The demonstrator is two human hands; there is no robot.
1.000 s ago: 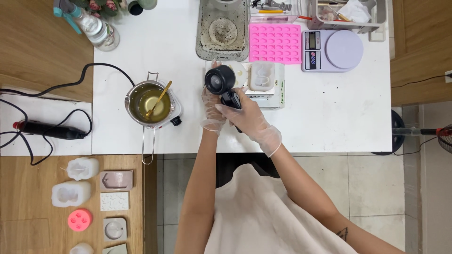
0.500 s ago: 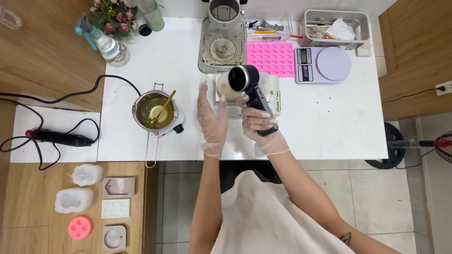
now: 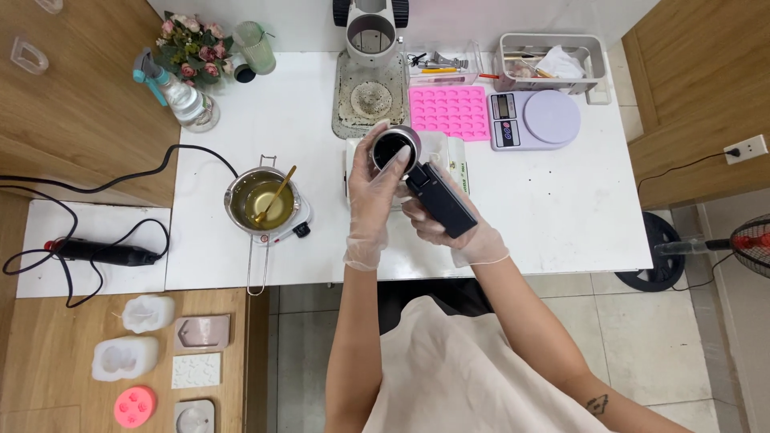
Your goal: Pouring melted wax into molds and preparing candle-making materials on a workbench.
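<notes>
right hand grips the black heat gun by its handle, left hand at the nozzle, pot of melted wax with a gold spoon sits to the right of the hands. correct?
Not quite. The pot of melted wax with the gold spoon sits to the left of the hands, as the head view shows. The rest holds: the right hand grips the black heat gun by its handle, and the left hand is at the nozzle.

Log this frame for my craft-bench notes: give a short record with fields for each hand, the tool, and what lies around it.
right hand: gloved right hand grips the handle of the black heat gun
left hand: gloved left hand touches the gun's round nozzle end
under the gun: white moulds on the white table
left of hands: metal pot of yellow liquid with a gold spoon, on a small hot plate
behind: pink silicone mould, lilac kitchen scale
</notes>
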